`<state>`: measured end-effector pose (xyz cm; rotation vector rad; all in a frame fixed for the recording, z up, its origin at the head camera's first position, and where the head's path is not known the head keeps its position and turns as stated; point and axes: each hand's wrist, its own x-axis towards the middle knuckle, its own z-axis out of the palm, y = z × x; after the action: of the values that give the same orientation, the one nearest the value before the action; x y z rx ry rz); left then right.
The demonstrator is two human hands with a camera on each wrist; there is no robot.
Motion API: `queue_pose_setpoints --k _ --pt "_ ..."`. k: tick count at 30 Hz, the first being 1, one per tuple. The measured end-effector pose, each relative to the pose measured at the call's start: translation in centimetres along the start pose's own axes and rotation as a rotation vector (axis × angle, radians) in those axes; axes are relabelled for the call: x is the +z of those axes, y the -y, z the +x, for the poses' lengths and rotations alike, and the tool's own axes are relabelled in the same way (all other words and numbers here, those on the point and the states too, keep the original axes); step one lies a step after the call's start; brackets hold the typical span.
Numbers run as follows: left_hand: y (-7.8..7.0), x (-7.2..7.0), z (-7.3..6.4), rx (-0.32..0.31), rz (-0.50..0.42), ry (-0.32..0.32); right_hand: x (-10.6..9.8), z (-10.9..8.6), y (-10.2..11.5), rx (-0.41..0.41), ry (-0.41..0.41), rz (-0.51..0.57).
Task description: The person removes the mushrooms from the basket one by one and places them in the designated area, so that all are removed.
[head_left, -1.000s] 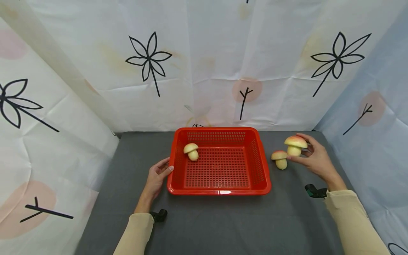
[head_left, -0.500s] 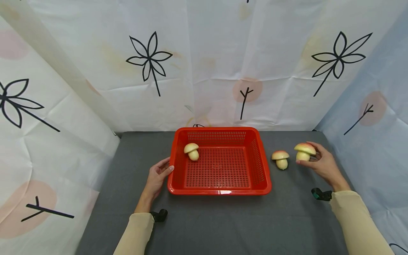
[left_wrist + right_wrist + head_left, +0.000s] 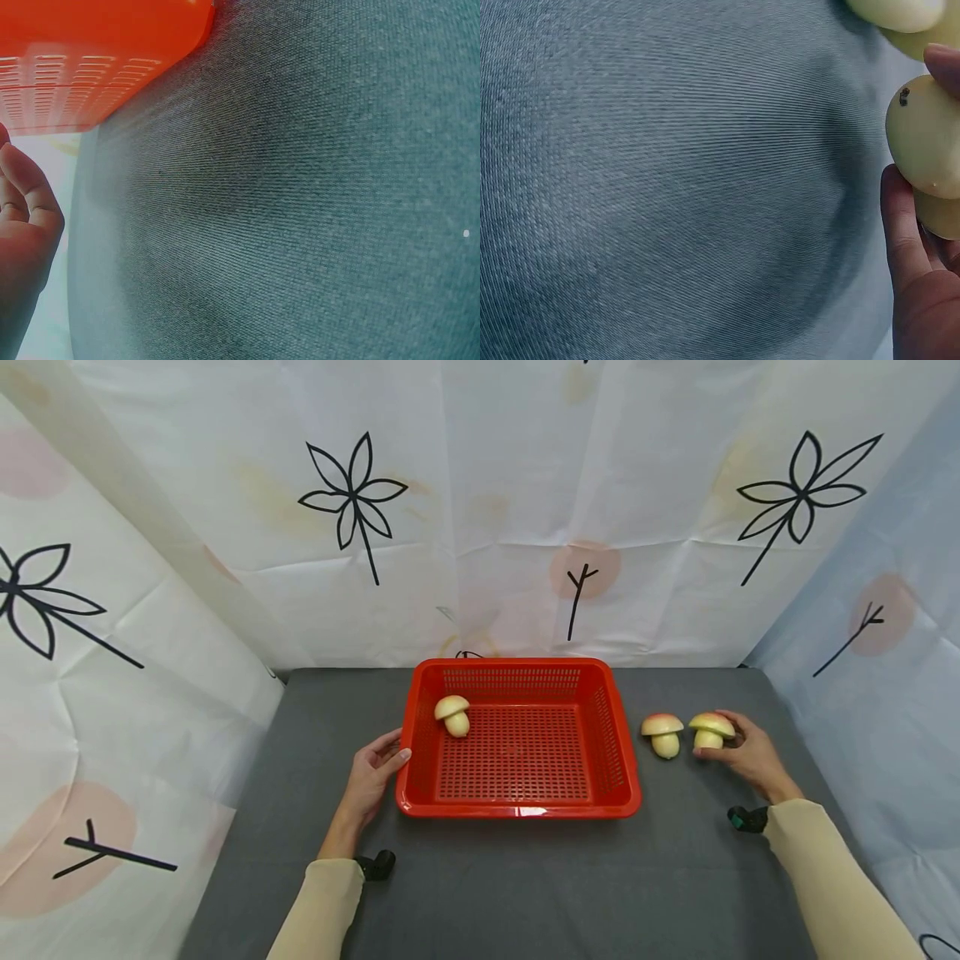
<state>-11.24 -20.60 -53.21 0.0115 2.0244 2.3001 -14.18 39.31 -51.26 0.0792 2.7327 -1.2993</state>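
Observation:
In the head view, a red plastic basket (image 3: 517, 812) stands on the grey table. My left hand (image 3: 368, 777) holds its left rim, thumb at the edge and fingers along the outer side; the left wrist view shows this hand (image 3: 26, 225) beside the slotted wall. To the basket's right, my right hand (image 3: 752, 758) grips a toy mushroom (image 3: 708, 731) with a yellow-red cap and pale stem. The right wrist view has that mushroom (image 3: 928, 139) between thumb and fingers, its stem end showing a dark mark. Another mushroom (image 3: 663, 737) lies just left of it. A third mushroom (image 3: 454, 717) lies inside the basket, upper left.
Grey cloth (image 3: 525, 885) covers the table. Patterned white hangings (image 3: 487, 527) rise behind the table and at both sides. Black wrist devices (image 3: 377, 865) sit on both forearms. A thin dark cable (image 3: 467, 654) shows behind the basket.
My right hand has carried its mushroom rightward and down, away from the neighbouring mushroom, then slightly back left to beside it. The left hand and basket have stayed in place.

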Motion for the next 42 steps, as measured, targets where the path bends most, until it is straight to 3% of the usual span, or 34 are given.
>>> queue_pose_setpoints --k 15,27,34,42 --pt "0.0 0.1 0.0 0.003 -0.003 0.002 0.7 0.8 -0.3 -0.014 0.016 -0.032" --pt "0.1 0.0 0.0 0.011 0.006 0.009 0.2 1.3 -0.6 -0.025 0.098 -0.039" --pt "0.1 0.0 -0.1 0.001 0.005 0.000 0.5 1.1 -0.7 0.006 0.056 -0.035" --pt "0.1 0.1 -0.1 0.007 0.010 -0.004 0.5 1.2 -0.8 -0.025 0.069 -0.029"
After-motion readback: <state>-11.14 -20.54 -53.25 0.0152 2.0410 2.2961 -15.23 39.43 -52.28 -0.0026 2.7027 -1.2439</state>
